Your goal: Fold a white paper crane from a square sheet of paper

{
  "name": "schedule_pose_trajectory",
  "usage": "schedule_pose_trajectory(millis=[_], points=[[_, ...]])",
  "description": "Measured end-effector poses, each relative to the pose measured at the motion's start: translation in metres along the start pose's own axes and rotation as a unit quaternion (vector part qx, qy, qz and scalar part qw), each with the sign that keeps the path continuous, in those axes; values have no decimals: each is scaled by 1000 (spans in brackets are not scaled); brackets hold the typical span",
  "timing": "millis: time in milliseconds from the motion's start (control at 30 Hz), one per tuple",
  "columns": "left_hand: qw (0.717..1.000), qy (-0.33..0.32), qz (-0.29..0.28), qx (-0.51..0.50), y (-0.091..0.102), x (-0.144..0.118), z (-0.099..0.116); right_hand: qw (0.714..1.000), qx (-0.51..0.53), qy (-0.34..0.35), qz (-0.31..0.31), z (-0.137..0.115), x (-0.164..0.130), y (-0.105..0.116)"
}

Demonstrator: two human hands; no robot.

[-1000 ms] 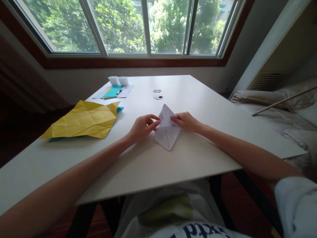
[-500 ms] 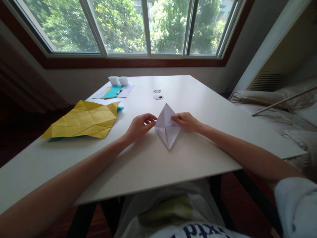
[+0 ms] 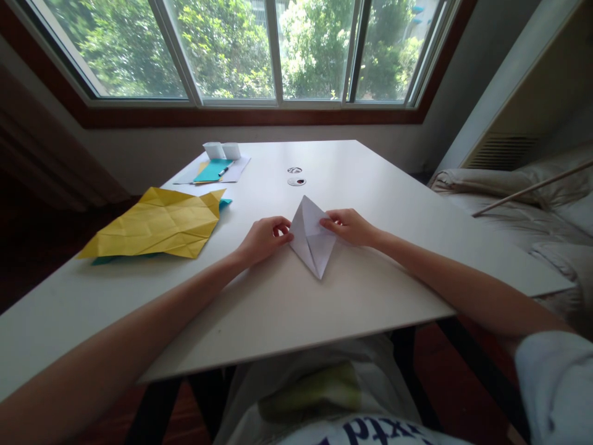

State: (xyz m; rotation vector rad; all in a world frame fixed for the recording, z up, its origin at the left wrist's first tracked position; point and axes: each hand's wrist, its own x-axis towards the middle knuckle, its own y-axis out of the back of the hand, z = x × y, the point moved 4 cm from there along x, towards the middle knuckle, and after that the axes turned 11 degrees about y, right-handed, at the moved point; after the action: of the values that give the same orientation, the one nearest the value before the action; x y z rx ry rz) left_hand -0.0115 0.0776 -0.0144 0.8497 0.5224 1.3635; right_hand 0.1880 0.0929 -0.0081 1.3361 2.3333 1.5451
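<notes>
A white folded paper (image 3: 311, 238), diamond-shaped with a crease down its middle, is held between my two hands just above the white table (image 3: 259, 315). With thumb and fingers, my left hand (image 3: 267, 237) pinches its left corner. My right hand (image 3: 348, 226) grips the right side, the thumb lying on the front face and the other fingers partly behind the paper. One point of the diamond faces the window and the opposite point faces me.
Left on the table lies a creased yellow sheet (image 3: 160, 225) over a teal one (image 3: 225, 203). Farther back are two white cups (image 3: 230, 151), a teal paper (image 3: 210, 170) and a pen (image 3: 225, 169). Two round table fittings (image 3: 296, 182) sit beyond my hands.
My left thumb and fingers have closed on the paper's left corner. The paper has turned slightly, its far point shifting left. My right hand has barely moved.
</notes>
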Motion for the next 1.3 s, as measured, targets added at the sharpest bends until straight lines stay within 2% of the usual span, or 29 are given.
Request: schedule_pose_trajectory(millis=[233,400,533,667,833,1300], points=[[1000,-4,-1,28,1,0,0,997,40,-2,69,0,0,8],[999,-7,9,30,2,-1,2,990,128,-20,55,5,2,7],[999,-8,17,35,4,0,0,979,193,-38,54,17,3,16],[999,-13,12,38,4,-1,-1,987,158,-27,-8,26,-1,24],[999,-9,11,47,3,-1,-1,994,77,20,-71,24,-4,22],[998,-25,11,49,1,-1,1,995,70,46,-47,6,-2,7]])
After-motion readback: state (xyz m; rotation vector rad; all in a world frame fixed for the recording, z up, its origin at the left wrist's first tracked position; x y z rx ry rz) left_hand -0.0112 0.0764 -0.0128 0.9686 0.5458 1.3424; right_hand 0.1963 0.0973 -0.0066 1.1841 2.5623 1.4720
